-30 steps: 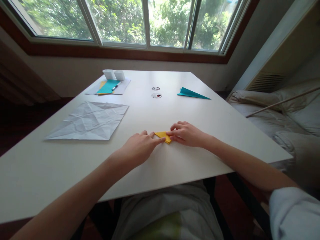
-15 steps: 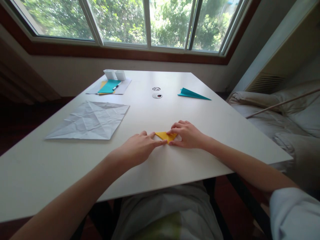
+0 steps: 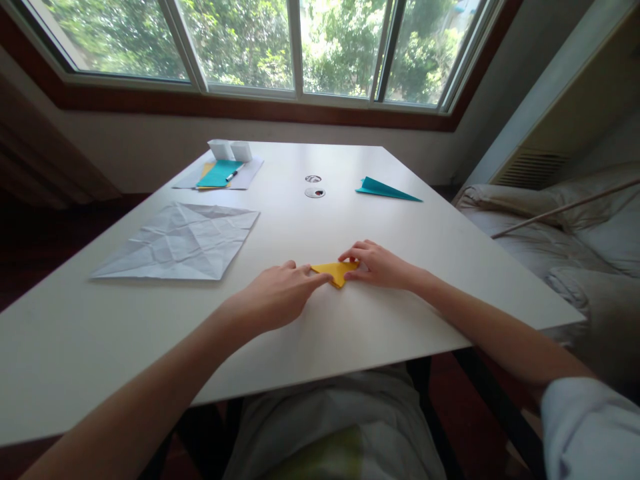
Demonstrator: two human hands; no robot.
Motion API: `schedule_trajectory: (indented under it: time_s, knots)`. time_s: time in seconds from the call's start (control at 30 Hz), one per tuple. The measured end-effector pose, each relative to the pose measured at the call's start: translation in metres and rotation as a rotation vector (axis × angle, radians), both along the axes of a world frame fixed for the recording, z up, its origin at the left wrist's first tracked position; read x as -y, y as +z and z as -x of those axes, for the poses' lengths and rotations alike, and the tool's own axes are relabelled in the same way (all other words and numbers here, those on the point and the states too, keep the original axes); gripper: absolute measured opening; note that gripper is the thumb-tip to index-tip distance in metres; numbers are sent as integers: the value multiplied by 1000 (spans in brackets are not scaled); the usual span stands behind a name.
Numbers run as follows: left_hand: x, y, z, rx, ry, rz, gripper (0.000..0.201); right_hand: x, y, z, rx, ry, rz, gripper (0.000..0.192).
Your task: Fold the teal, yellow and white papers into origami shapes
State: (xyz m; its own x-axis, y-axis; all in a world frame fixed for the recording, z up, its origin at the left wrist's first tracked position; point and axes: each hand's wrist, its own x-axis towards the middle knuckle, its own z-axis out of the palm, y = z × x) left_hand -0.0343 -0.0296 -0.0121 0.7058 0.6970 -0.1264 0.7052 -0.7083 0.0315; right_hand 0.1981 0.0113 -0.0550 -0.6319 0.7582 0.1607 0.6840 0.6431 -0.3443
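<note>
A small yellow paper triangle lies flat on the white table, near its front edge. My left hand presses the triangle's left corner with its fingertips. The fingers of my right hand press down on the right corner. Part of the paper is hidden under both sets of fingers.
A large creased white sheet lies to the left. Further back are a teal sheet with a pen, two white cups, a teal paper plane and two round cable holes. A sofa stands at the right.
My right hand has slid to the right along the yellow paper, uncovering more of the triangle. My left hand has stayed on its left corner.
</note>
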Motion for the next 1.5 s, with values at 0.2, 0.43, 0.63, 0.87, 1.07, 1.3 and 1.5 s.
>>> schedule_trajectory:
  time_s: [0.2, 0.43, 0.63, 0.87, 1.07, 1.3, 1.5]
  knots:
    - [-23, -24, -8, 221, 250, -71, 39, 1, -2, 2, -16, -26, 45, 32]
    - [-38, -43, -11, 505, 237, 3, 28, 1, -5, 0, -45, -16, 30, 29]
    - [-42, -46, -16, 980, 238, 350, 21, 2, -9, 0, -192, 22, -81, 14]
    - [-42, -50, -22, 1282, 328, 219, 29, 3, -5, 5, -418, -74, -121, 13]
    - [-36, -50, -25, 1164, 319, 87, 11, 3, -7, 11, -627, -209, 9, 29]
    - [-38, -56, -30, 1280, 306, 264, 12, 10, -11, 21, -783, -67, 276, 35]
    - [-39, -56, -30, 1277, 317, 354, 17, 17, -8, 23, -744, -49, 258, 36]
